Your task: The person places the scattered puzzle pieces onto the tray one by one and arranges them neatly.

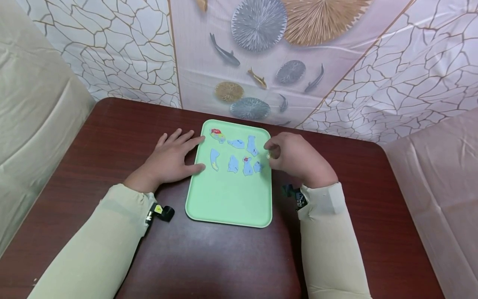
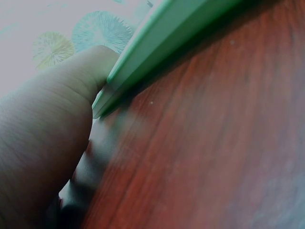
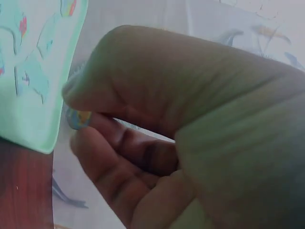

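Note:
A light green tray (image 1: 228, 203) lies on the table, with several flat, irregular puzzle pieces spread over its upper half. Most are pale blue, such as the tall piece (image 1: 252, 145); the upper-left piece (image 1: 217, 135) also has red and yellow. My left hand (image 1: 168, 160) has its fingers spread, and its thumb and index fingertip touch the tray's left rim. Over the right rim, my right hand (image 1: 295, 158) pinches a small puzzle piece (image 3: 78, 119) between thumb and fingers. That piece shows blue and yellow, mostly hidden by the fingertips.
The dark reddish-brown table (image 1: 209, 261) extends around the tray on all sides. Behind it hangs a patterned cloth (image 1: 257, 62) with fish and round shapes. Plain pale fabric (image 1: 440, 187) hangs at the right side.

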{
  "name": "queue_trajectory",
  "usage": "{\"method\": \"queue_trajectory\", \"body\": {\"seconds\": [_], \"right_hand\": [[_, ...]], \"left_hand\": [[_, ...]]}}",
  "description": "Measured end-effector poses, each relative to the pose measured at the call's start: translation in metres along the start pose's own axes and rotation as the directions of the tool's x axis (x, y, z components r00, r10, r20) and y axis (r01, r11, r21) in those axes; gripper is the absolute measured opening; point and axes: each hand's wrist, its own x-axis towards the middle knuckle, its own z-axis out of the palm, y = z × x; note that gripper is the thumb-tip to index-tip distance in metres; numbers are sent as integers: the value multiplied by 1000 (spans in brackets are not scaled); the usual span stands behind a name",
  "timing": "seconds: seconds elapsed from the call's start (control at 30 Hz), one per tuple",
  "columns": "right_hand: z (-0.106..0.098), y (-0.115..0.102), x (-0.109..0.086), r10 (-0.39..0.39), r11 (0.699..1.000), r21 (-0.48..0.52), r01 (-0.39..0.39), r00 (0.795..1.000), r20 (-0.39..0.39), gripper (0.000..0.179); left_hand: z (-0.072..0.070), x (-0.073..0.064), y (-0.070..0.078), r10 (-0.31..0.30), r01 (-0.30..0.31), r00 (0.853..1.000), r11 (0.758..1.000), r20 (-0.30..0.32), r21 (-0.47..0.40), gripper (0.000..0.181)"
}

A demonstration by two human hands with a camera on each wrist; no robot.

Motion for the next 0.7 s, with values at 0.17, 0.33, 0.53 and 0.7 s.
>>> {"method": "queue_trajectory", "body": {"seconds": [0.17,0.33,0.53,0.7], "right_hand": [[6,-9,3,-50,999,-6,50,999,-9,37],[12,-16,5,-123,992,-29,122,992,-23,37],[18,-22,8,-180,983,-40,179,983,-21,33],[23,-28,9,-188,981,-41,187,982,-29,31]], "left_hand": [[0,0,-1,-1,1,1000,1000,1,1,88],[0,0,-1,3,-3,1000,1000,3,-4,88],[0,0,-1,1,-1,1000,1000,4,0,89],[0,0,-1,3,-3,1000,1000,3,-4,89]]}}
